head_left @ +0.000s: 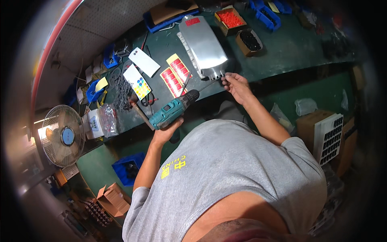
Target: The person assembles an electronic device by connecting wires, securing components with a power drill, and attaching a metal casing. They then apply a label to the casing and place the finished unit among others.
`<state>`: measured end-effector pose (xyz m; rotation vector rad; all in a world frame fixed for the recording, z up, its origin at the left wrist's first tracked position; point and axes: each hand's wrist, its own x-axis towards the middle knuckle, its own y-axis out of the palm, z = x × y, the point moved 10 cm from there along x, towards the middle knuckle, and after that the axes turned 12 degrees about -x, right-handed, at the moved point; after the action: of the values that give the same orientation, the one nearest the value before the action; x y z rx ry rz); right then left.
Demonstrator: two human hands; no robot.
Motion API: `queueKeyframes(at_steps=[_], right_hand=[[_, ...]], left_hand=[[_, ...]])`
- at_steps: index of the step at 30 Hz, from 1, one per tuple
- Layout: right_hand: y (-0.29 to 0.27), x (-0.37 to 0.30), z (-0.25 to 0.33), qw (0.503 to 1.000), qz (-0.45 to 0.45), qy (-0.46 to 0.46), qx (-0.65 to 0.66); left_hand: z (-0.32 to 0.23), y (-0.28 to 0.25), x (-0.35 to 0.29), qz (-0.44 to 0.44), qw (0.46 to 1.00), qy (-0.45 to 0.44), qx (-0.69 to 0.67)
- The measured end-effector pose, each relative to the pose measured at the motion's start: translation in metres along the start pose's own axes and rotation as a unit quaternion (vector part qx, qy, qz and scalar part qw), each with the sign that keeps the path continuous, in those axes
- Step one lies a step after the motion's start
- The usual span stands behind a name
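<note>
A teal cordless drill [169, 111] with a long bit is gripped in my left hand [169, 130] at the bench's front edge. Its bit reaches up and right to the near end of a silver metal housing [205, 44], which lies on the bench with a red label at its far end. My right hand [238, 85] is at the housing's near right corner, by the bit's tip, with thumb and fingers pinched together. Whatever sits between those fingertips is too small to name.
Left of the housing lie red-and-white label sheets [176, 75], a white card [144, 62] and a sheet of coloured stickers [137, 82]. A box of red parts [230, 20] and a box of black parts [249, 42] stand right. A fan [64, 136] stands far left.
</note>
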<state>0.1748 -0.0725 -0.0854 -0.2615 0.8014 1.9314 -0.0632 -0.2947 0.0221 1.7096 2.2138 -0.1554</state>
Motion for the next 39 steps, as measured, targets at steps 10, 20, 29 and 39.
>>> queueKeyframes(at_steps=[10,20,29,39], right_hand=[[0.018,-0.013,-0.027,1.000,0.005,0.021,0.014],[0.023,-0.003,-0.037,0.999,0.013,0.023,0.021],[0.034,0.001,-0.045,0.992,0.038,0.099,-0.071],[0.049,0.014,-0.074,0.991,0.002,0.131,0.019]], left_hand=[[0.004,-0.008,-0.024,-0.009,1.000,0.008,0.003],[0.008,-0.013,-0.027,-0.009,1.000,-0.025,-0.010],[0.003,-0.030,-0.031,-0.008,0.999,-0.035,0.033],[0.021,-0.042,-0.041,-0.046,0.997,0.009,0.059]])
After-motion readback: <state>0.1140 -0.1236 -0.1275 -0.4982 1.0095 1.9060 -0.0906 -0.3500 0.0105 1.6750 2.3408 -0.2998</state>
